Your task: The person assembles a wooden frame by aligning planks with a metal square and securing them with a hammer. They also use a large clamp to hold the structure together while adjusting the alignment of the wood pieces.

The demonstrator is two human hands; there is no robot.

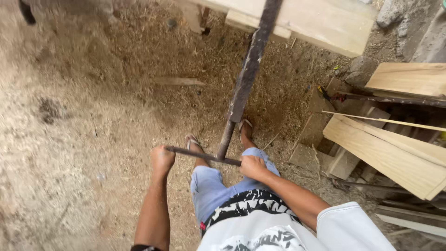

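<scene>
Both hands on the rusty dark metal T-handle crossbar (203, 155): left hand (162, 159) fingers wrapped round its left end, right hand (253, 167) fingers closed on the right end. Crossbar sits just above the knees, roughly horizontal, left end slightly higher. Long rusty iron shaft (246, 79) runs away from the body, up to the pale wooden plank (325, 21). Risk: sandalled feet (245, 130) touching the shaft base on loose sawdust floor (83, 139); slip likely, and uneven pull would twist the bar.
</scene>
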